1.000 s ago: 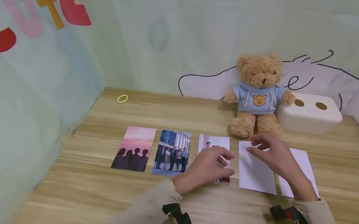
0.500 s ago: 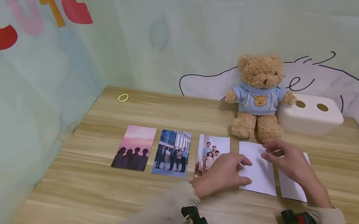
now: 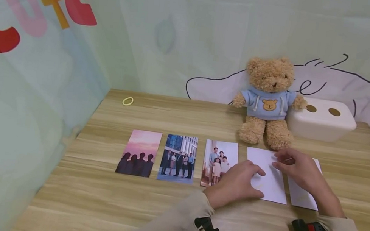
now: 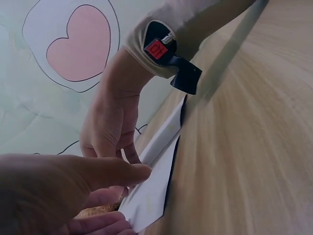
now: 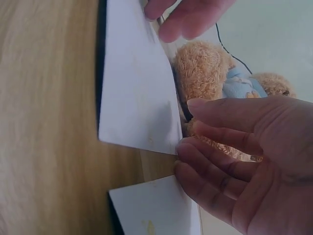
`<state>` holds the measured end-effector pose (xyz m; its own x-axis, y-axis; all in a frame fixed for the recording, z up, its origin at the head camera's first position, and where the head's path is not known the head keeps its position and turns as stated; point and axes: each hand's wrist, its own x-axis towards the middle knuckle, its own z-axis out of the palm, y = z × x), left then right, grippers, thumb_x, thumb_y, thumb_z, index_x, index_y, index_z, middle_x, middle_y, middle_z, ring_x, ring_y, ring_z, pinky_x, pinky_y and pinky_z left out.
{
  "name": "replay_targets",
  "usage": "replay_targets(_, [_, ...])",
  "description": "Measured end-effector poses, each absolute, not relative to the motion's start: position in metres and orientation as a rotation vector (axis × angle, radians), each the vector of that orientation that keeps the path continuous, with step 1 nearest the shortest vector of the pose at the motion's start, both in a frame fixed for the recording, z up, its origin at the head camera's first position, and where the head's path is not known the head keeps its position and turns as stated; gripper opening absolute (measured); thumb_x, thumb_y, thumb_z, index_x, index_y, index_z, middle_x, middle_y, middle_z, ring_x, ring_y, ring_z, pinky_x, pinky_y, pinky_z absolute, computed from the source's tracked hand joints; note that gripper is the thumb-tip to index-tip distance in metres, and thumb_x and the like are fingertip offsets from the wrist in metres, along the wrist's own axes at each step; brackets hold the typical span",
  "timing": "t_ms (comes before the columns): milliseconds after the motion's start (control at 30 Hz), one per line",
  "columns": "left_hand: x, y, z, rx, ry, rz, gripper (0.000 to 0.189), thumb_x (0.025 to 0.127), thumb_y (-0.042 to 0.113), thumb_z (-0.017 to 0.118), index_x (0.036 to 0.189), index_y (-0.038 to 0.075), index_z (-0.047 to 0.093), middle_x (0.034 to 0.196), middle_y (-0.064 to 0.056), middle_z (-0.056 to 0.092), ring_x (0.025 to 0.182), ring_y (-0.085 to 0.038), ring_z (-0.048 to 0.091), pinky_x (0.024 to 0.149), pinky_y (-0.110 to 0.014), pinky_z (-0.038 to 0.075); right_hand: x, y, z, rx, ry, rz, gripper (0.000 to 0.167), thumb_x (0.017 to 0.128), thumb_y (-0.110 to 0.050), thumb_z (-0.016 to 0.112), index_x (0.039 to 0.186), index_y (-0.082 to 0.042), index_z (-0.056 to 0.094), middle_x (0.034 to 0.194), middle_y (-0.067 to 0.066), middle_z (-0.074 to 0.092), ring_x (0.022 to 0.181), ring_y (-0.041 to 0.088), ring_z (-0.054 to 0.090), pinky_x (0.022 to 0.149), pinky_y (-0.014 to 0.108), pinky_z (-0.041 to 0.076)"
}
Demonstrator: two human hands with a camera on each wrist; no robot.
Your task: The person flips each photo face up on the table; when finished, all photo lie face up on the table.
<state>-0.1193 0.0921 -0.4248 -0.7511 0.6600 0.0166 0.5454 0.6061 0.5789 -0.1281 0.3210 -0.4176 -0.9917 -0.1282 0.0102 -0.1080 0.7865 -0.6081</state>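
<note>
Two white blank-faced cards lie side by side at the right end of a row: the fourth card (image 3: 270, 188) and the fifth card (image 3: 302, 197). Over the fourth card's left side, my left hand (image 3: 233, 184) has its thumb and fingers spread apart. My right hand (image 3: 302, 172) covers part of the fifth card, its bent fingertips beside the upper right of the fourth. In the right wrist view, the right hand's fingertips (image 5: 183, 147) are right at the edges of both cards. The family photo (image 3: 215, 161) is partly behind my left hand.
Further left lie a photo of people in suits (image 3: 178, 158) and a sunset silhouette photo (image 3: 139, 154). A teddy bear (image 3: 268, 106) in a blue hoodie sits behind the white cards, beside a white box (image 3: 322, 125) with round holes. A yellow ring (image 3: 128, 101) lies at the back left.
Both hands have moved right, the left from over the family photo to the fourth card. The fifth card has shifted left, nearer the fourth, and the family photo shows more.
</note>
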Motion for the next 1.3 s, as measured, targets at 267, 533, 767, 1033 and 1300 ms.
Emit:
replay_targets(267, [-0.1154,0.0922,-0.4283,1.021,2.646,0.755,0.06,0.08,0.034,0.095,0.132,0.016,0.072,0.126,0.003,0.065,0.116,-0.008,0.058,0.096,-0.015,0.043,-0.1283,0.3213,-0.4184,-0.176,2.927,-0.993,0.028,0.095,-0.013,0.081,0.115,0.005,0.072,0.104,0.02,0.076,0.096,0.038,0.074,0.071,0.034,0.055])
replay_targets(533, [-0.1166,0.0915,-0.43,1.1,2.678,0.656,0.071,0.079,0.041,0.096,0.139,0.016,0.068,0.128,0.003,0.062,0.115,-0.008,0.057,0.095,-0.015,0.044,-0.1292,0.3221,-0.4196,-0.169,2.929,-0.98,0.026,0.095,-0.012,0.081,0.114,0.004,0.072,0.102,0.018,0.076,0.095,0.038,0.074,0.071,0.035,0.054])
replay_targets(767, [-0.1178,0.0915,-0.4328,1.138,2.694,0.634,0.074,0.079,0.043,0.095,0.141,0.015,0.066,0.128,0.002,0.062,0.115,-0.009,0.057,0.096,-0.015,0.045,-0.129,0.3219,-0.42,-0.156,2.924,-0.983,0.026,0.095,-0.011,0.081,0.114,0.004,0.072,0.102,0.018,0.076,0.095,0.038,0.073,0.07,0.035,0.055])
replay_targets(1033, [-0.1204,0.0896,-0.4337,1.145,2.704,0.684,0.069,0.08,0.038,0.095,0.139,0.013,0.067,0.128,0.001,0.065,0.115,-0.009,0.06,0.098,-0.016,0.045,-0.1291,0.3217,-0.4204,-0.175,2.934,-0.981,0.026,0.095,-0.011,0.081,0.113,0.004,0.072,0.102,0.019,0.076,0.094,0.039,0.074,0.07,0.035,0.055])
replay_targets(1300, [-0.1211,0.0903,-0.4331,1.131,2.703,0.678,0.068,0.081,0.038,0.095,0.139,0.014,0.067,0.128,0.002,0.065,0.116,-0.009,0.06,0.099,-0.017,0.045,-0.1284,0.322,-0.4196,-0.173,2.928,-0.984,0.025,0.094,-0.011,0.081,0.113,0.004,0.072,0.101,0.019,0.076,0.094,0.039,0.074,0.07,0.035,0.054])
